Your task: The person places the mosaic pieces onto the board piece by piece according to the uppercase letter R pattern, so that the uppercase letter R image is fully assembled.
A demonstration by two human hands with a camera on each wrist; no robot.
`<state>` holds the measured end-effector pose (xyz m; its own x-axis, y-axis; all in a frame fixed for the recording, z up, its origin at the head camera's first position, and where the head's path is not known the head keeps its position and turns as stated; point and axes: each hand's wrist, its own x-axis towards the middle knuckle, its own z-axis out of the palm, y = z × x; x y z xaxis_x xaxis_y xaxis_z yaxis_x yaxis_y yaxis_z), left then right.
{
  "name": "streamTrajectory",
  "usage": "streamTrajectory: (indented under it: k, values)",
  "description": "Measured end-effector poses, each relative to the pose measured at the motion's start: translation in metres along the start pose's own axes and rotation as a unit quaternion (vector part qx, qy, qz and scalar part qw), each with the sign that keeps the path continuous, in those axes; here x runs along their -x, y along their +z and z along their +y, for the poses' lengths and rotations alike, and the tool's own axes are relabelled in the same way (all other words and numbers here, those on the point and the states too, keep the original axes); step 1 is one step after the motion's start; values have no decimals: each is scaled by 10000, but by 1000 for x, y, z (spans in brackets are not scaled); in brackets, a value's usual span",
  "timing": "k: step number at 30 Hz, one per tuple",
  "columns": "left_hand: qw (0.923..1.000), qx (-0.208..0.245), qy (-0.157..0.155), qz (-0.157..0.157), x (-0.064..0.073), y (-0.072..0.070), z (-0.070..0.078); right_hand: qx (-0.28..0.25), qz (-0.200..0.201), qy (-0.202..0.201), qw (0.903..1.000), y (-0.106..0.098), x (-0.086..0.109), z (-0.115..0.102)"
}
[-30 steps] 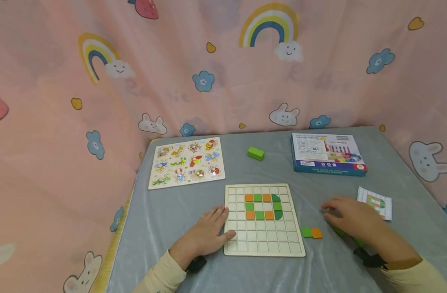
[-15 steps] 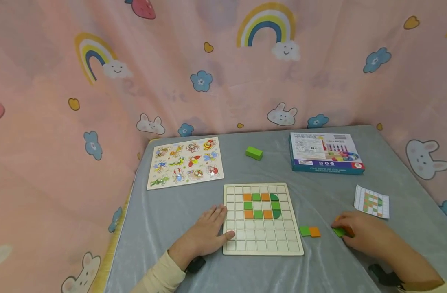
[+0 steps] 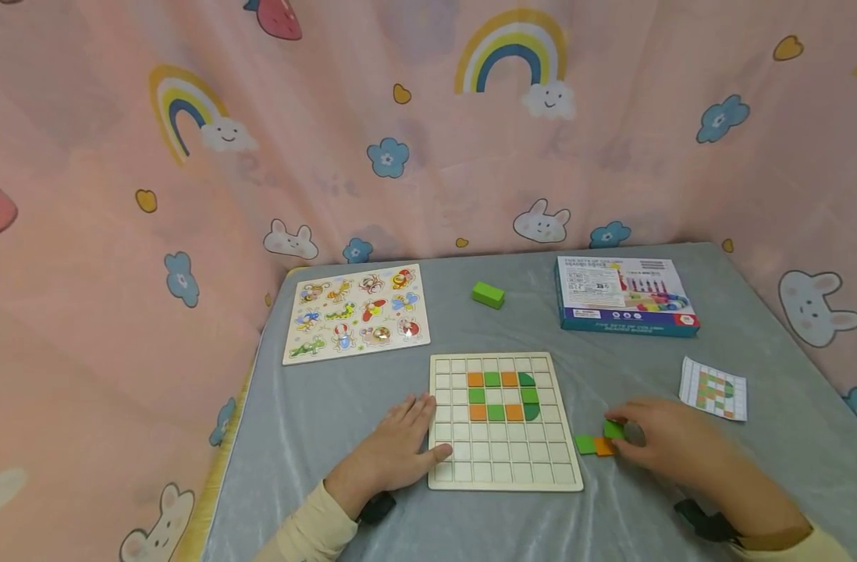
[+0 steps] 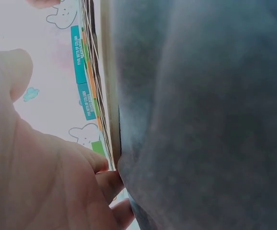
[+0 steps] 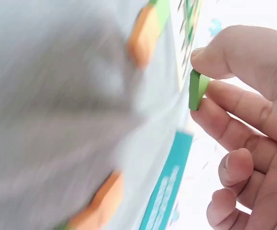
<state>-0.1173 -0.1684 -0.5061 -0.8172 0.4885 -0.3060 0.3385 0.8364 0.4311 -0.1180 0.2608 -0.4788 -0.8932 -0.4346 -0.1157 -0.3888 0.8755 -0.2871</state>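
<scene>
My right hand [image 3: 681,437] pinches a green square tile [image 5: 195,91] between thumb and fingers; in the head view it overlaps an orange tile [image 3: 603,446]. Beside that orange tile lies another green tile [image 3: 584,445], off the right edge of the pale wooden grid board [image 3: 506,472]. On the board, orange and green squares with two dark green rounded pieces [image 3: 531,411] outline a ring. My left hand [image 3: 393,441] rests at the board's left edge, fingers straight, thumb over the rim. Another orange piece [image 5: 105,201] shows in the right wrist view; the hand hides it in the head view.
A printed pattern card [image 3: 713,389] lies beyond my right hand. Toward the back stand a flat box [image 3: 625,297] and a green block [image 3: 488,294]. An insect puzzle board [image 3: 357,312] lies back left. A pink patterned curtain [image 3: 428,195] hangs behind the table.
My right hand picked up a green tile at the right and moved left with it to the loose green and orange tiles. The left hand has stayed on the board's edge.
</scene>
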Motion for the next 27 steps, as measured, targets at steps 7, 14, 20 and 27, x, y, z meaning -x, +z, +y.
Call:
streamTrajectory:
  k: [7, 14, 20, 27]
  values:
    - [10000, -8, -24, -1, -1, 1, -3, 44, 624, -955, 9935, 7, -24, -37]
    - [10000, -61, -43, 20, -2, 3, -4, -57, 430, -1329, 9902, 20, -50, -77]
    - [10000, -68, -44, 34, -2, 4, -4, -122, 261, -1480, 9886, 33, -70, -104]
    - [10000, -25, -52, 60, -3, 3, -4, -3, 507, -1952, 9794, 49, -90, -122]
